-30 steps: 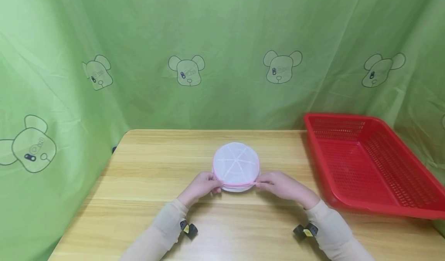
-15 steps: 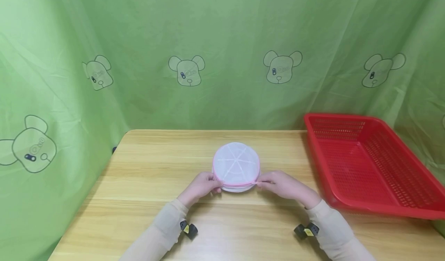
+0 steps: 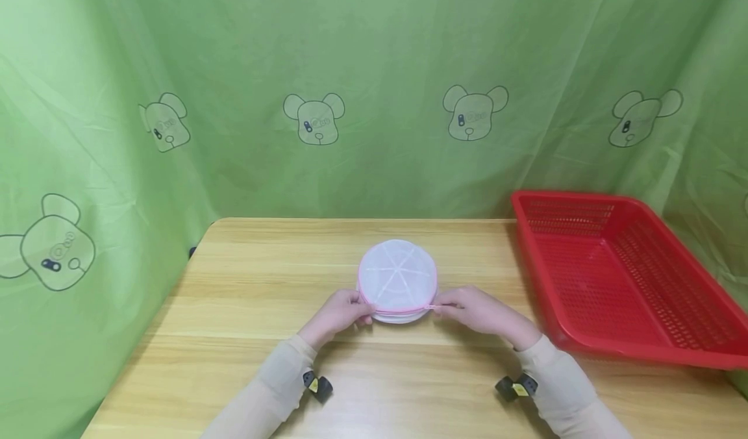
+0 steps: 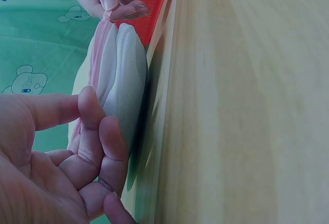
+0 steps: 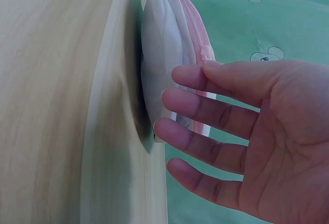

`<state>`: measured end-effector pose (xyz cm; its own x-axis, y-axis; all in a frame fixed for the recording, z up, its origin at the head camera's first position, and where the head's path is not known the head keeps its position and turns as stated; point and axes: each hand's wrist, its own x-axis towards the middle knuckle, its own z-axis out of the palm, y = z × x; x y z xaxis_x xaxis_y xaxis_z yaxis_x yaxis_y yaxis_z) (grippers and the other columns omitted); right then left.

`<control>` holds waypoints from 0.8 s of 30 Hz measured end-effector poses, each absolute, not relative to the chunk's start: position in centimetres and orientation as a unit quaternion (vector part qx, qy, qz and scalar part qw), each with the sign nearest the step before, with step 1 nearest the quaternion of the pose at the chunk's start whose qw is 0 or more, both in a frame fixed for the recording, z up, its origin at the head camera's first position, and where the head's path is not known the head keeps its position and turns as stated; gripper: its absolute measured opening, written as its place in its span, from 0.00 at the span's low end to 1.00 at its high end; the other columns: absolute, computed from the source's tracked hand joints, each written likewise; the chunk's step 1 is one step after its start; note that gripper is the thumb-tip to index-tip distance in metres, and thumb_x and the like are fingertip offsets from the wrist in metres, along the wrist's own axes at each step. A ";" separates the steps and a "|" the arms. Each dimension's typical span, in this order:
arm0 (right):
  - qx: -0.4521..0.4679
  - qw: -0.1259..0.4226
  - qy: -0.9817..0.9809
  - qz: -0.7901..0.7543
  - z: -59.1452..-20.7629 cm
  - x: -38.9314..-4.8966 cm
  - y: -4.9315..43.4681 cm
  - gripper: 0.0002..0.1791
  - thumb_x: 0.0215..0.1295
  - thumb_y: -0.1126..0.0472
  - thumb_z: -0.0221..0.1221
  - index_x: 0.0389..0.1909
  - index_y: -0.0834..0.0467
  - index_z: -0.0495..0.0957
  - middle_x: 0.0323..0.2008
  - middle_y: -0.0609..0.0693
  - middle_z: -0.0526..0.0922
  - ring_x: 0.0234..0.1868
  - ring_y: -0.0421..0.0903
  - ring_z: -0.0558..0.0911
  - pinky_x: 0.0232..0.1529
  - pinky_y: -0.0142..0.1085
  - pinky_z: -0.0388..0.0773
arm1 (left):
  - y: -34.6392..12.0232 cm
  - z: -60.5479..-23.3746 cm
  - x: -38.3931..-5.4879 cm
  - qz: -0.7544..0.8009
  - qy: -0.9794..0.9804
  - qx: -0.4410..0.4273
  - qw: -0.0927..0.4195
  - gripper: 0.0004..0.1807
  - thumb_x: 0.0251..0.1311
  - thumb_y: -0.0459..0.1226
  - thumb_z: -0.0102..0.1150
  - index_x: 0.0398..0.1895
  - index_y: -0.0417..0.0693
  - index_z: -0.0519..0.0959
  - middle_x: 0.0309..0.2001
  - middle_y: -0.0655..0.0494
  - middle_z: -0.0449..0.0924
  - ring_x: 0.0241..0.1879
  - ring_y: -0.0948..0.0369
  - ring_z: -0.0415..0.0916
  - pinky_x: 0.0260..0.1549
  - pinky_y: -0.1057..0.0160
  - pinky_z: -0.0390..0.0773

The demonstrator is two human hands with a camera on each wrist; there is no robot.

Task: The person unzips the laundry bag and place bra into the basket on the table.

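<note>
A round white mesh wash bag (image 3: 397,273) with a pink zip round its edge lies on the wooden table. My left hand (image 3: 339,310) pinches its near left rim between thumb and index finger. At the near right rim, my right hand (image 3: 476,310) pinches the zip pull (image 5: 207,53) between thumb and index finger, its other fingers spread loosely. Seen from the left wrist, the pink zip (image 4: 95,54) runs along the bag's side between both hands. The bag's far side and contents, if any, are hidden.
A red plastic basket (image 3: 555,296) with perforated walls stands on the right of the table (image 3: 263,263). Green curtains (image 3: 386,49) printed with bear heads hang behind and at both sides. A small black camera is strapped to each wrist.
My right hand has shifted very slightly to the right along the rim with the zip pull. The left hand and the bag hold almost the same place.
</note>
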<state>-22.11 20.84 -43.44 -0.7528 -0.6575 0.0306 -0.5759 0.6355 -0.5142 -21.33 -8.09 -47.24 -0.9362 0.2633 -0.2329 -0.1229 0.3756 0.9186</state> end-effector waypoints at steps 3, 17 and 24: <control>-0.336 0.080 0.904 -0.252 -43.5 -22.1 20.9 0.08 0.68 0.59 0.57 0.37 0.53 0.85 0.34 0.46 0.87 0.37 0.35 0.81 0.42 0.36 0.81 | -8.1 -47.2 -21.3 0.556 0.812 0.044 0.172 0.09 0.59 0.37 0.61 0.28 0.39 0.79 0.23 0.57 0.79 0.25 0.62 0.71 0.28 0.68 0.70; -0.323 0.090 0.909 -0.250 -42.9 -22.2 21.1 0.09 0.69 0.59 0.57 0.36 0.54 0.85 0.28 0.45 0.83 0.32 0.32 0.76 0.37 0.33 0.77 | -8.1 -47.0 -21.2 0.559 0.810 0.039 0.175 0.08 0.60 0.37 0.60 0.28 0.39 0.78 0.23 0.57 0.79 0.23 0.63 0.69 0.23 0.70 0.68; -0.318 0.095 0.909 -0.250 -43.1 -22.3 21.3 0.10 0.69 0.57 0.56 0.37 0.54 0.85 0.29 0.45 0.84 0.33 0.32 0.77 0.39 0.34 0.78 | -8.1 -47.0 -21.2 0.560 0.809 0.039 0.176 0.08 0.60 0.37 0.60 0.28 0.40 0.78 0.23 0.57 0.79 0.24 0.62 0.70 0.24 0.69 0.69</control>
<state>-22.28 21.27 -43.15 -0.7790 -0.6269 -0.0139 -0.5316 0.6720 -0.5155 -21.23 -8.13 -46.98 -0.9348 0.2608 -0.2411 -0.1337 0.3706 0.9191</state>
